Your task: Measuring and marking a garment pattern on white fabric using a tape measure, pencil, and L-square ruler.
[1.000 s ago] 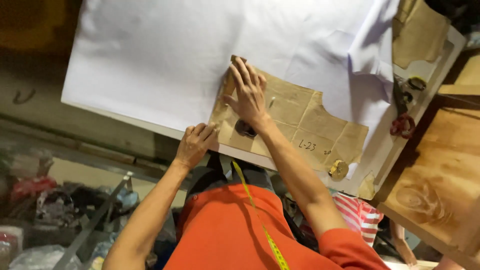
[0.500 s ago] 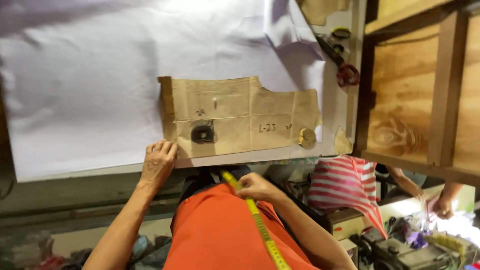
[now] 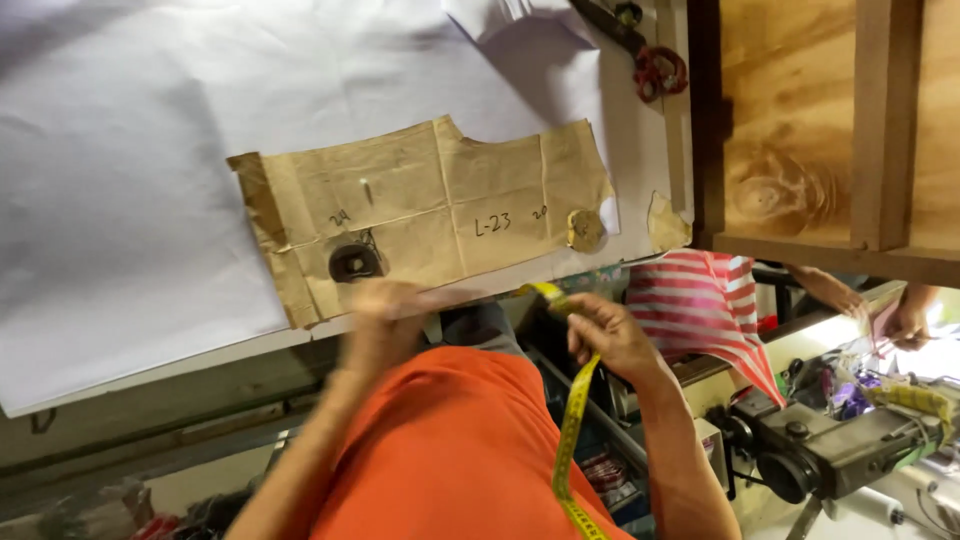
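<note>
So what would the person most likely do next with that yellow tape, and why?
Probably lift the yellow measuring tape up onto the brown paper pattern. The right hand pinches the tape's end just below the table edge, the left hand rests blurred at the pattern's lower edge, and the pattern lies flat on white paper.

One brown paper pattern [image 3: 430, 215], one white sheet [image 3: 150, 150], one yellow tape measure [image 3: 570, 430], two hands [image 3: 610, 335]

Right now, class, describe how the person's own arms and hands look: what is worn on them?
Both arms are bare, with no sleeve reaching the forearm, and no glove, ring or watch shows. The left hand is motion-blurred, so fine detail cannot be told. The right hand is sharp and unadorned. The person wears an orange top.
</note>
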